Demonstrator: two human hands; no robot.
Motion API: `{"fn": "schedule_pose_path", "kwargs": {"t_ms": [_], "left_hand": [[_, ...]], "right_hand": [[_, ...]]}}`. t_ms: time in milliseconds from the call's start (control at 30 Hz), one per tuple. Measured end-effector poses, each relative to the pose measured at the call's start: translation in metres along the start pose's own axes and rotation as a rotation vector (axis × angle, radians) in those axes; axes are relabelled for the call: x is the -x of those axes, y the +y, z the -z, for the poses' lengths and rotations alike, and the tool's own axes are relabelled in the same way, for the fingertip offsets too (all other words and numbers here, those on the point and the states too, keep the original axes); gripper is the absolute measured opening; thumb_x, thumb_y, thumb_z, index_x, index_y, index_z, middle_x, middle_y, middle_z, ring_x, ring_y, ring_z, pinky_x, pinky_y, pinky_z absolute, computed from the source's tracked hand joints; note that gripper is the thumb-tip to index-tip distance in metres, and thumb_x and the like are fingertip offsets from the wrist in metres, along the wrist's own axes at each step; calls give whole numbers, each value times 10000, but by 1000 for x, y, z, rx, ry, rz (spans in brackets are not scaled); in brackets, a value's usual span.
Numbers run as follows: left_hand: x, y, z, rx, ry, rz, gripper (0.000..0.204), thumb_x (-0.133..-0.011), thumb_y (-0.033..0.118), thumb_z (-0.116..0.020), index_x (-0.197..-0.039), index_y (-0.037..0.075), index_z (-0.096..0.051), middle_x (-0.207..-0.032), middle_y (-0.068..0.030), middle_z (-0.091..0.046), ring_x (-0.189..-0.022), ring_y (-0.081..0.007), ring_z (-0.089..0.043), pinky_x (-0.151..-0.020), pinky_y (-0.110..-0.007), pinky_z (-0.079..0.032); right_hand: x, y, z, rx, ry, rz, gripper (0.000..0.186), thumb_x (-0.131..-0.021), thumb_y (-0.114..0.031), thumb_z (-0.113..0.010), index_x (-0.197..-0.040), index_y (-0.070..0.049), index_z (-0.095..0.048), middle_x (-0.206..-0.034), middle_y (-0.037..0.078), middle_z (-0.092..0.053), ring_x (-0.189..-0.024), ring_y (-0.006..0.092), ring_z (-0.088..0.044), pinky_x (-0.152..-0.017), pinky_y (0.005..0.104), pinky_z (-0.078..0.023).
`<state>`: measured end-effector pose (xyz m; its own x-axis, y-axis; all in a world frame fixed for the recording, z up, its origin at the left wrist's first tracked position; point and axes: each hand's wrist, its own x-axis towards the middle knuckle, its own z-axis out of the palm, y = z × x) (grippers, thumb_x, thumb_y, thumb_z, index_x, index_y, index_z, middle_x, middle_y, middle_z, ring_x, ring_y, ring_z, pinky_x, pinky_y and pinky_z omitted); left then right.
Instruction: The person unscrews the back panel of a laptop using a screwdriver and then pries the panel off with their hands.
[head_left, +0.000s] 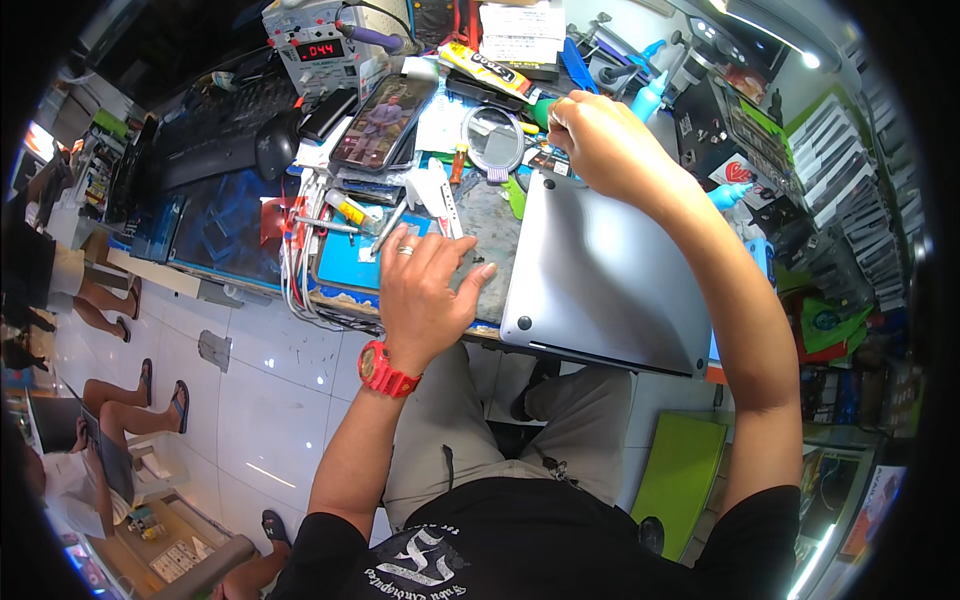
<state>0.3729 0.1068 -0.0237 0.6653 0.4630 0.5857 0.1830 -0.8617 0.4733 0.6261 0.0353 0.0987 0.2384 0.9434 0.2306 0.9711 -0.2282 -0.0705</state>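
A silver-grey laptop (610, 265) lies closed and underside up on the bench, its round feet showing at the corners. My left hand (425, 290), with a ring and a red watch, rests with fingers spread on the grey work mat beside the laptop's left edge; nothing is in it. Over the laptop's far edge reaches my right hand (610, 140), its fingers curled closed. Right against those fingers is a green rounded thing (544, 113); whether they grip it is hidden. A ring-shaped magnifier (492, 138) and an orange-handled screwdriver (458, 164) lie left of the right hand.
A phone (385, 122) with a lit screen leans behind my left hand. Pens, a small yellow bottle (348, 208) and a blue mat (345, 258) are left of it. A power supply (325, 48) stands far left, a microscope (690, 65) far right. Seated people are at the left.
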Motion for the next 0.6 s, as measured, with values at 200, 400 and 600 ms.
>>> {"fn": "schedule_pose_path", "kwargs": {"t_ms": [200, 400, 600], "left_hand": [[0, 0, 0, 0, -3, 4, 287, -857, 256, -837, -1073, 77, -771, -834, -33, -665, -811, -196, -653, -1154, -483, -363], [1, -2, -1, -4, -5, 5, 291, -860, 258, -835, -1077, 75, -772, -832, -33, -665, -803, -189, -656, -1157, -484, -362], [1, -1, 0, 2, -7, 6, 292, -857, 258, -837, -1075, 75, -771, -832, -31, -666, -798, -186, -659, -1156, -483, -363]], "right_hand": [[0, 1, 3, -18, 3, -3, 145, -952, -73, -683, -1020, 51, -715, -1013, 228, -698, -1018, 435, -679, -895, 507, -524], [0, 0, 2, -6, -20, 2, 153, -954, -82, -688, -1016, 57, -711, -1013, 234, -698, -1016, 436, -679, -891, 507, -525], [-2, 4, 1, 0, -28, 3, 160, -956, -88, -687, -1023, 56, -709, -1025, 239, -695, -1018, 435, -678, -888, 511, -525]]}}
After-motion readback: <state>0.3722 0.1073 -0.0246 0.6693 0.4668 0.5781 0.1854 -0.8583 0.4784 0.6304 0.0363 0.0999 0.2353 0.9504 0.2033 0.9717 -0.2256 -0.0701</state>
